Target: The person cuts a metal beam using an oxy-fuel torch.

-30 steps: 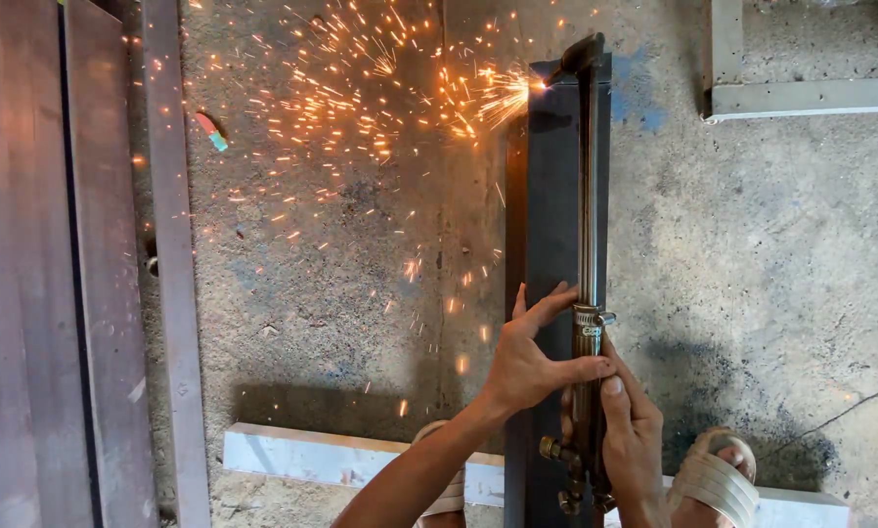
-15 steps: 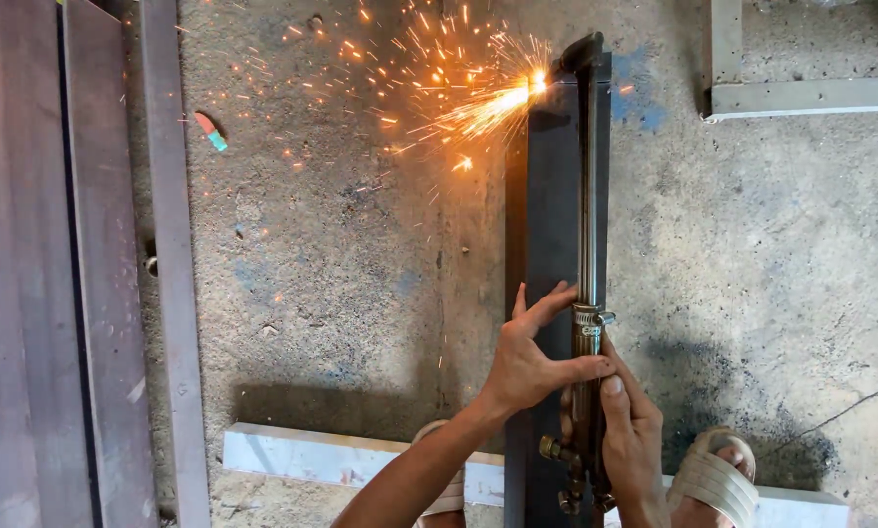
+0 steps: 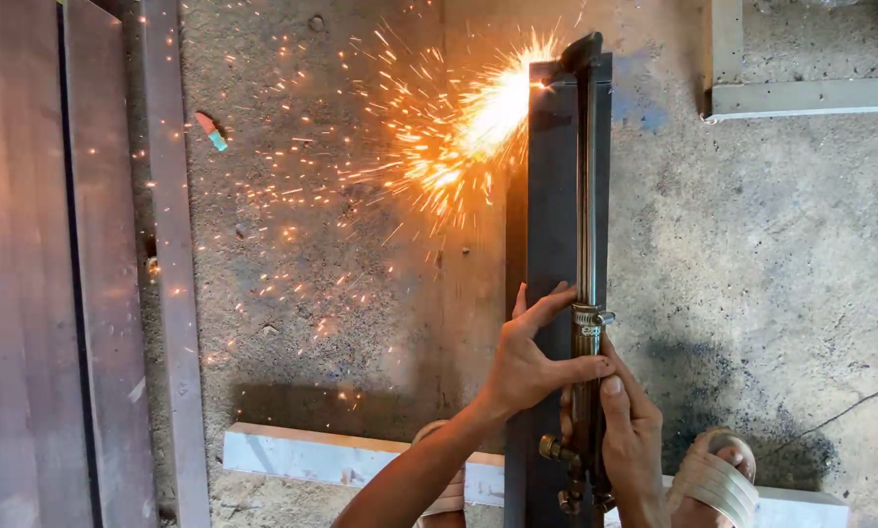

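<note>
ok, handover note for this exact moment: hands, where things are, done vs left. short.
Left hand: fingers spread, bracing the cutting torch at its brass collar, resting on the dark steel bar.
Right hand: wrapped around the torch handle, near the valves.
Torch lies along the upright bar; its tip is at the bar's far end, throwing sparks leftward over the concrete floor.
Done: cut is lit and under way at the far end.
Left: how far through the cut is cannot be told; the bar looks whole.
</note>
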